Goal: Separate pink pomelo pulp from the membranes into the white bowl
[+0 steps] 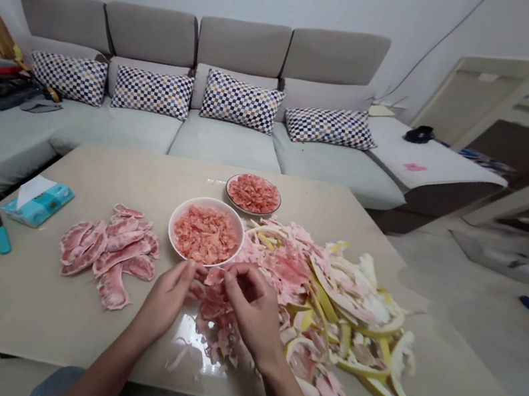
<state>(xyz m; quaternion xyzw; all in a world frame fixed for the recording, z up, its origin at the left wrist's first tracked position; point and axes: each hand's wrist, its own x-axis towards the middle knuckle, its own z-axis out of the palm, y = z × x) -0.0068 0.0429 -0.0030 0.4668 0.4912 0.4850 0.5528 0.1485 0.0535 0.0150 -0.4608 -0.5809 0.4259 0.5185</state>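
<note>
Between my two hands, just in front of the white bowl (pixel 238 248), is a small piece of pink pomelo flesh (pixel 215 276). My left hand (pixel 174 291) pinches its left side, and my right hand (pixel 249 304) grips its right side with curled fingers. Loose pink pomelo pulp (pixel 206 235) fills the bowl. Below my hands lie scraps of pink membrane (pixel 221 336) on the wet tabletop. A group of pomelo segments (pixel 126 249), still in their pale skins, rests to the left of my left hand.
A heap of pomelo peel (pixel 354 328) spreads over the table's right side. Behind the bowl stands a dark-rimmed plate of pulp (pixel 253 194). A small knife with a teal handle (pixel 1 236) and a blue tissue pack (pixel 38 202) lie at the left. A sofa (pixel 226 141) stands beyond the table.
</note>
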